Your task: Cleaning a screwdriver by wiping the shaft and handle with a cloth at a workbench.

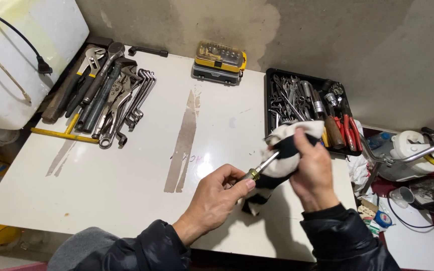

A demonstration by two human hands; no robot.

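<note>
Head view: yellow-lidded bit case (pixel 219 61) at tabletop (pixel 126 170) 12 o'clock. Black tool tray (pixel 269 105) at 2 o'clock, wrench pile (pixel 109 93) at 10 o'clock. Left hand (pixel 216 198) fingers pinched on screwdriver (pixel 262 166) handle at 5 o'clock; right hand (pixel 313 173) fingers wrapped around black-white rag (pixel 287 150) over shaft.

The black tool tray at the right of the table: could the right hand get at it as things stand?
Probably yes, though not freely. The right hand sits just in front of the black tool tray, with nothing between them, but it is wrapped around a black-and-white cloth on the screwdriver held by the left hand.
</note>
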